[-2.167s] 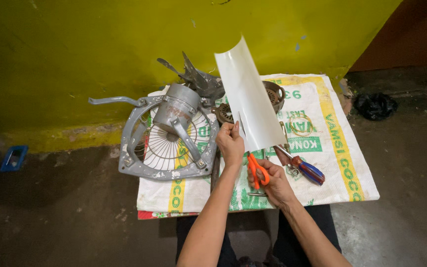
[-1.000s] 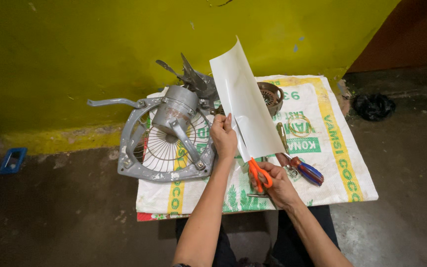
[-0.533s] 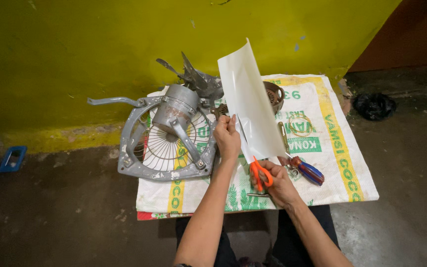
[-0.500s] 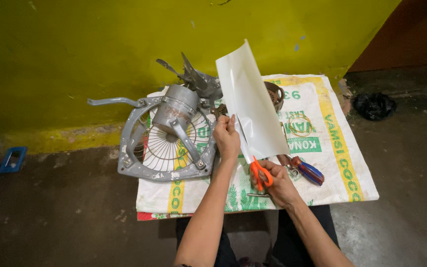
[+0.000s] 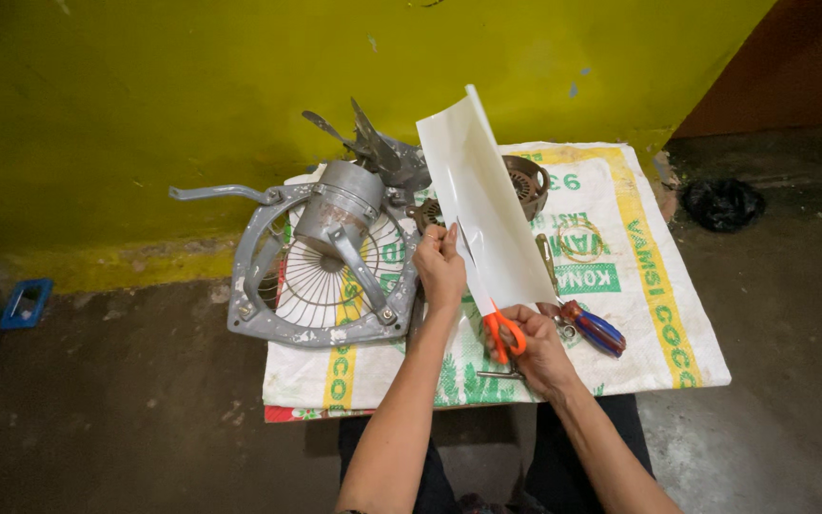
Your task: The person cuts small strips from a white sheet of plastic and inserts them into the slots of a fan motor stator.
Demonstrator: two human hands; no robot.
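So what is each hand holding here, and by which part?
The left hand pinches the white sheet at its left edge. The right hand holds orange-handled scissors by the handle loops, blades in the sheet's lower edge.

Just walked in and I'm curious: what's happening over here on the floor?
A person is cutting a white sheet with orange-handled scissors. The right hand works the scissors at the sheet's lower edge, while the left hand holds the sheet up by its side. Below them a printed woven sack is spread on the floor. On it lie a grey fan frame with its motor, fan blades and a screwdriver with a red and blue handle.
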